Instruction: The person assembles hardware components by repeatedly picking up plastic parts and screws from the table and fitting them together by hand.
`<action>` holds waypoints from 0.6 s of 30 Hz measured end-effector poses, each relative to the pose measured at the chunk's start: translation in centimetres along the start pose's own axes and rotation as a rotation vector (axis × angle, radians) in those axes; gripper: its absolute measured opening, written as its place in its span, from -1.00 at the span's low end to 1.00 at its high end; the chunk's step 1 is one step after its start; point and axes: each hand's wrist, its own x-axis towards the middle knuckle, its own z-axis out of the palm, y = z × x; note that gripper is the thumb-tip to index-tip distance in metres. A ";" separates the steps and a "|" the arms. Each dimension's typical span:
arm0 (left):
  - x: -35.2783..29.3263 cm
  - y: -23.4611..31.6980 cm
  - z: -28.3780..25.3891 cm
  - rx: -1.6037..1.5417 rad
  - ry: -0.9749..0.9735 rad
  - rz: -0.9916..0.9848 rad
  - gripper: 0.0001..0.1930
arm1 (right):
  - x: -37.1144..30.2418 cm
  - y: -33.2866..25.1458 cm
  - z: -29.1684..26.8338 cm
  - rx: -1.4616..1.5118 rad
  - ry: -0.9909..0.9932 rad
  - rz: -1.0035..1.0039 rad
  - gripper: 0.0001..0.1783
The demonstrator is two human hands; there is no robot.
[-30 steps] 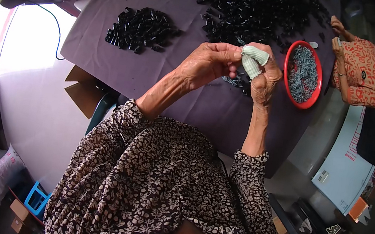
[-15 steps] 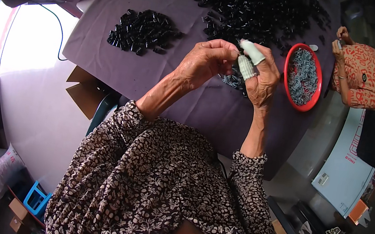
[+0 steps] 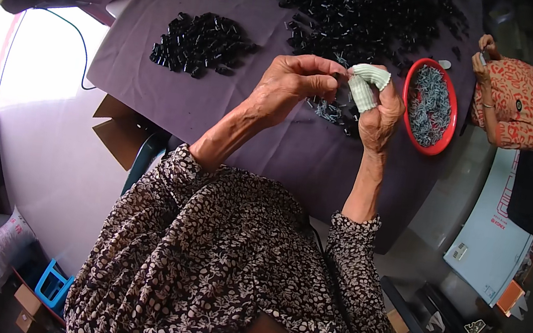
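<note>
My left hand [image 3: 294, 84] pinches a small dark piece [image 3: 339, 78] between thumb and forefinger, above the table. Against its fingertips works my right hand [image 3: 382, 114], whose thumb and forefinger wear ribbed pale green finger covers [image 3: 361, 93]. These covered fingers close together; what they grip, if anything, is too small to make out. Beneath both hands lies a little heap of thin blue-grey pieces [image 3: 326, 111], partly hidden. More such pieces [image 3: 430, 107] fill a red oval basin [image 3: 449, 138] just right of my right hand.
A purple cloth [image 3: 249, 144] covers the table. Small black shiny tubular pieces form a pile [image 3: 202, 43] at left and a larger pile [image 3: 360, 17] at the back. Another person [image 3: 514, 101] in an orange patterned top works at the right. A cardboard box [image 3: 116, 133] stands below the left edge.
My right thumb and forefinger have bent in and closed toward my left fingertips. A dark piece now shows in my left pinch. Both hands stay in nearly the same place.
</note>
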 end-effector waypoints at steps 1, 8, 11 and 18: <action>0.0 0.0 0.1 0.005 0.013 0.030 -0.80 | -0.1 0.0 0.0 -0.003 0.006 0.010 -0.79; 0.0 -0.2 -0.2 0.115 0.038 0.117 -0.81 | 0.0 -0.3 0.0 -0.030 -0.026 0.016 -0.81; -0.2 0.0 0.2 0.173 0.050 0.128 -0.81 | -0.1 -0.4 0.1 -0.028 -0.034 0.005 -0.80; -0.5 0.2 0.2 0.244 0.073 0.167 -0.81 | 0.1 -0.6 0.2 -0.085 -0.045 -0.037 -0.78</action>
